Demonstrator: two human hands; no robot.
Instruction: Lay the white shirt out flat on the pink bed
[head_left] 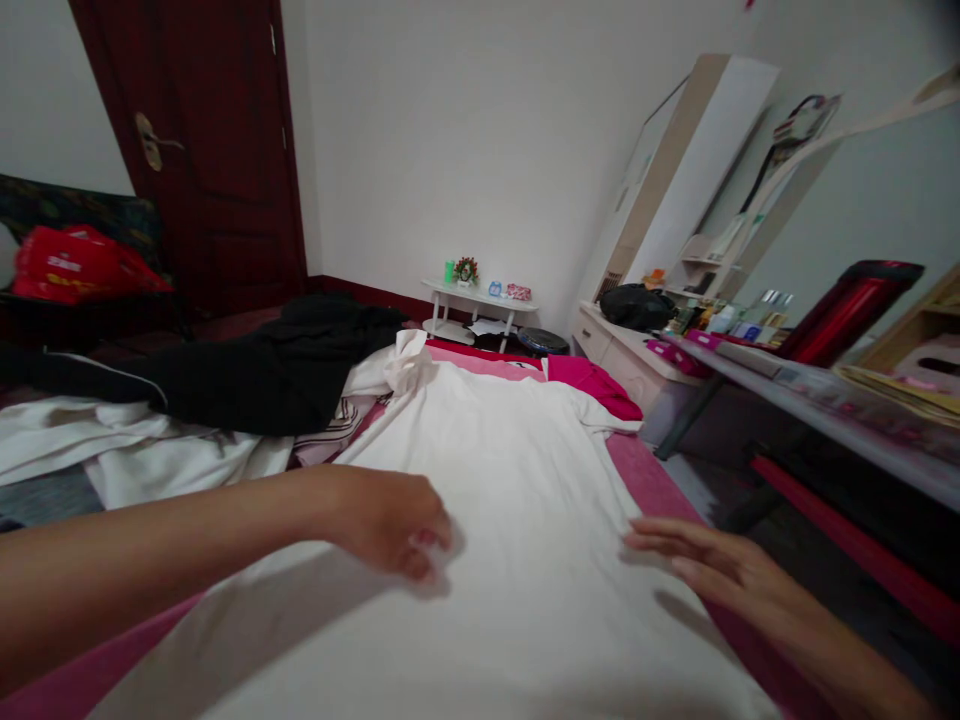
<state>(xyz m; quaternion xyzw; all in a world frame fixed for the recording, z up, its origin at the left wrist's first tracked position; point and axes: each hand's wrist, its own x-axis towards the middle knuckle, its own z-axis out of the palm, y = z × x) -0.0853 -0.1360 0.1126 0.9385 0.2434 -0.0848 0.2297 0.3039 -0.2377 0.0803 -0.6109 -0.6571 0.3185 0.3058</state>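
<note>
A white shirt [517, 470] lies spread over a pink bed cover [652, 475]. Its far left sleeve is bunched up, while the right sleeve lies flatter. Over the middle of the shirt is my left hand [397, 520], fingers loosely curled and apart, with no cloth seen in them. At the shirt's right edge, my right hand [705, 560] has its fingers stretched out, the tips touching or just above the fabric. A bright pink cloth [592, 383] sits beyond the right sleeve.
Black clothing [262, 365] and white clothing [180, 450] are heaped on the left. A small white table [480, 297] stands by the far wall. To the right are a dresser [622, 345] and a desk edge [810, 400]. A red bag [71, 265] rests on a chair.
</note>
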